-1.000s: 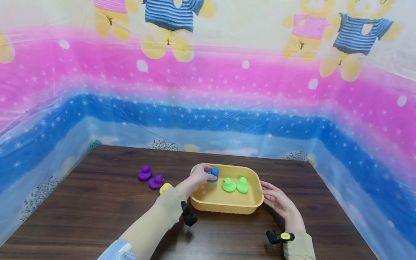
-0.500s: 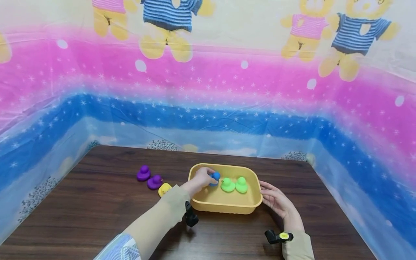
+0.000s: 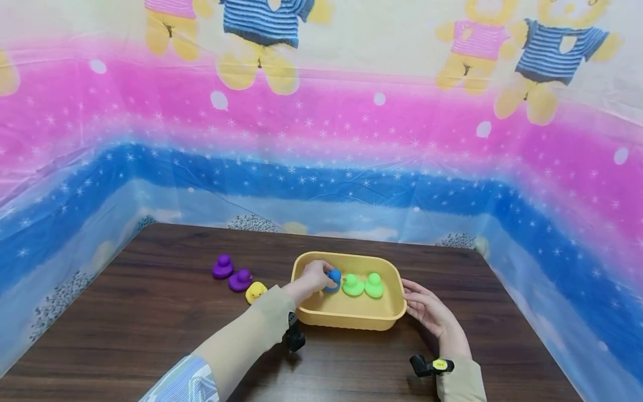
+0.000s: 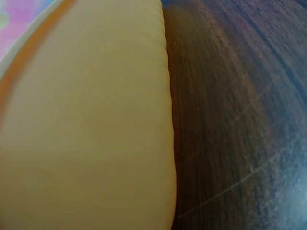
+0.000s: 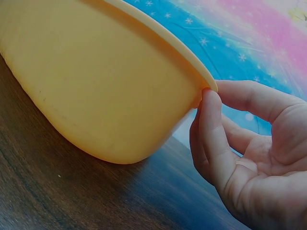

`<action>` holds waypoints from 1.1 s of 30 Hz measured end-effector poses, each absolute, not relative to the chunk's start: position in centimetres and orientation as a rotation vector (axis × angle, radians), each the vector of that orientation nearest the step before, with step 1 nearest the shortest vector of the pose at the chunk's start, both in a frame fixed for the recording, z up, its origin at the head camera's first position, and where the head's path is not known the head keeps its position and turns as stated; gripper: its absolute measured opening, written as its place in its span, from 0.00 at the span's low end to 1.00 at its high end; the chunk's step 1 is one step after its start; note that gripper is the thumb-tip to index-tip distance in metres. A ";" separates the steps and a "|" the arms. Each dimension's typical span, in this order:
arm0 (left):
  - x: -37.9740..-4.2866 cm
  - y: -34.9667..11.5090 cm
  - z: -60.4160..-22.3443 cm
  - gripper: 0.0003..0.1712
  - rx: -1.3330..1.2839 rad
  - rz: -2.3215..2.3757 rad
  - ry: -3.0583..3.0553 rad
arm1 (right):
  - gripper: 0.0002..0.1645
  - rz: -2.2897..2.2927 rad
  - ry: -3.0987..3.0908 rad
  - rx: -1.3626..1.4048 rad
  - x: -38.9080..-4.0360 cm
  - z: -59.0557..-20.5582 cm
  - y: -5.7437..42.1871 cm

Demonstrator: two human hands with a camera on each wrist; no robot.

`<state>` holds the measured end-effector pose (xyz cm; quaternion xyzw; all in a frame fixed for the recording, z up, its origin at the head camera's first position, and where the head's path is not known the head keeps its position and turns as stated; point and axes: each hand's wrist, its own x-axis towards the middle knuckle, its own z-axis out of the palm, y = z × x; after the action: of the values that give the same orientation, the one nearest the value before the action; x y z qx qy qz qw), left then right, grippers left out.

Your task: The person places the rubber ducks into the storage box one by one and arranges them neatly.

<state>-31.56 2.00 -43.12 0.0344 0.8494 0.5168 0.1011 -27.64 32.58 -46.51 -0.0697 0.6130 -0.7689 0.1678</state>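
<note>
Holds blue duck point(image 3: 335, 275) inside tub point(image 3: 346, 321)

Pinches the blue duck with curled fingers of the left hand point(image 3: 315, 276), in the left part of the tub; cannot tell whether resting on its floor or just above

Grips the tub at its right end with the right hand point(image 3: 432, 314), pinching the rim between thumb and finger

Has also in the tub a left green duck point(image 3: 353, 286) and a right green duck point(image 3: 374, 286), side by side, to the right of the blue duck

Has on the table point(image 3: 145, 329), left of the tub, a far purple duck point(image 3: 223, 268), a near purple duck point(image 3: 240, 281) and a yellow duck point(image 3: 255, 292), in a slanting row, with the yellow duck nearest to the left sleeve point(image 3: 251, 340)

Shows behind the table a curtain point(image 3: 321, 184) with pink and blue bands
</note>
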 end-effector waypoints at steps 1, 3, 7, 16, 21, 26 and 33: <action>-31.6 2.0 -43.1 0.20 0.106 1.523 2.513 | 0.30 -2.187 1.743 -0.199 -27.6 -46.5 32.6; -31.6 2.0 -43.2 0.20 0.110 1.517 2.518 | 0.29 -2.189 1.740 -0.202 -27.6 -46.5 32.6; -31.5 2.0 -43.1 0.20 0.108 1.509 2.525 | 0.27 -2.193 1.737 -0.203 -27.6 -46.4 32.6; -31.5 1.9 -42.9 0.22 0.145 1.431 2.567 | 0.30 -2.186 1.740 -0.217 -27.6 -46.4 32.5; -31.2 1.8 -42.2 0.27 0.236 1.306 2.632 | 0.23 -2.195 1.721 -0.245 -27.6 -46.5 32.6; -30.7 1.5 -41.1 0.30 0.378 1.120 2.718 | 0.21 -2.202 1.701 -0.276 -27.6 -46.6 32.8; -30.2 0.4 -39.3 0.33 0.451 1.093 2.696 | 0.22 -2.206 1.686 -0.286 -27.7 -46.6 32.9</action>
<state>-30.22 0.38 -39.33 0.1526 0.9114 0.3693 0.0985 -27.69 32.86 -46.64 -0.1009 0.5948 -0.7783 0.1742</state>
